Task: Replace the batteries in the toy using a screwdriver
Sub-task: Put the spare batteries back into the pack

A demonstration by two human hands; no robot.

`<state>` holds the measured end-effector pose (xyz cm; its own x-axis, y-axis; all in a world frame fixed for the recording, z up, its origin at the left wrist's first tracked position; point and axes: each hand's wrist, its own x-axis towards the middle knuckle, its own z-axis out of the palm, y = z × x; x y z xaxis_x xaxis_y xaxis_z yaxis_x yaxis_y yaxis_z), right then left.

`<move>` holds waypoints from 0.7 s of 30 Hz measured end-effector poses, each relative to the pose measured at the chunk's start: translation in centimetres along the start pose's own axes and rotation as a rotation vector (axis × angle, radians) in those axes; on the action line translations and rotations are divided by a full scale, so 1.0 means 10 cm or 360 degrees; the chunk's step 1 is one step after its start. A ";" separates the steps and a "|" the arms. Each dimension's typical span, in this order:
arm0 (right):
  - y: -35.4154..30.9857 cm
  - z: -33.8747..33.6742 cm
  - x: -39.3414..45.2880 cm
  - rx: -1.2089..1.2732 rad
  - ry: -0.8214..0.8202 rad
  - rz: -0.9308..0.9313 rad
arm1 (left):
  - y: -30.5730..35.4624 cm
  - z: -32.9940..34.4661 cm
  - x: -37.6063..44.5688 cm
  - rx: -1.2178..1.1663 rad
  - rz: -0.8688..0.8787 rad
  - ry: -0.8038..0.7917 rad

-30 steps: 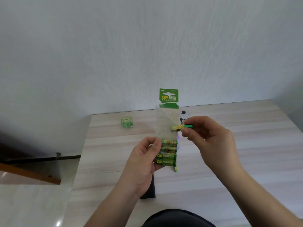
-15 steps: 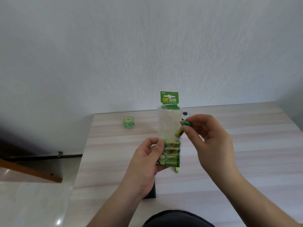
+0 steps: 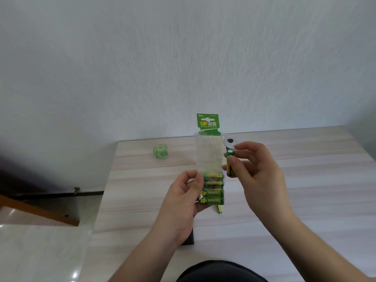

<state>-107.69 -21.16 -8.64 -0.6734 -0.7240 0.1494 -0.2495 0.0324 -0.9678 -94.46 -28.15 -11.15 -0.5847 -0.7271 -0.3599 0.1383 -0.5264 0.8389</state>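
Note:
My left hand (image 3: 184, 202) holds a battery pack (image 3: 209, 157) upright above the table; its top is a green card, its upper half is empty clear plastic, and several green batteries fill the bottom. My right hand (image 3: 258, 171) pinches a single green and yellow battery (image 3: 230, 163) between thumb and fingers, nearly upright, just right of the pack. Another loose battery (image 3: 219, 209) lies on the table below the pack. A small pale green toy (image 3: 160, 151) sits at the table's far left. No screwdriver is recognisable.
A black and white round object (image 3: 231, 143) stands on the light wooden table (image 3: 315, 180) behind my right hand. A flat black object (image 3: 189, 238) lies under my left wrist. The table's left edge drops to a tiled floor. A white wall rises behind.
The single battery in my right hand has turned from lying crosswise to nearly upright and moved slightly right, away from the pack. My left hand and the pack stay put.

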 end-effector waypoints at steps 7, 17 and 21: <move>0.03 -0.09 -0.02 -0.0502 -0.0217 -0.0382 | 0.01 -0.02 0.00 -0.0068 -0.0035 0.0015; 0.07 -0.16 0.02 -0.0719 -0.0204 -0.0624 | -0.02 -0.02 -0.04 -0.0078 -0.0058 0.0051; 0.07 -0.15 0.00 -0.0681 -0.0308 -0.0688 | -0.02 0.00 -0.06 -0.0045 -0.0059 0.0049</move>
<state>-108.86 -20.10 -9.04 -0.3216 -0.8434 0.4304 -0.7537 -0.0472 -0.6556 -94.11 -27.60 -11.13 -0.5647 -0.7200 -0.4032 0.1398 -0.5650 0.8131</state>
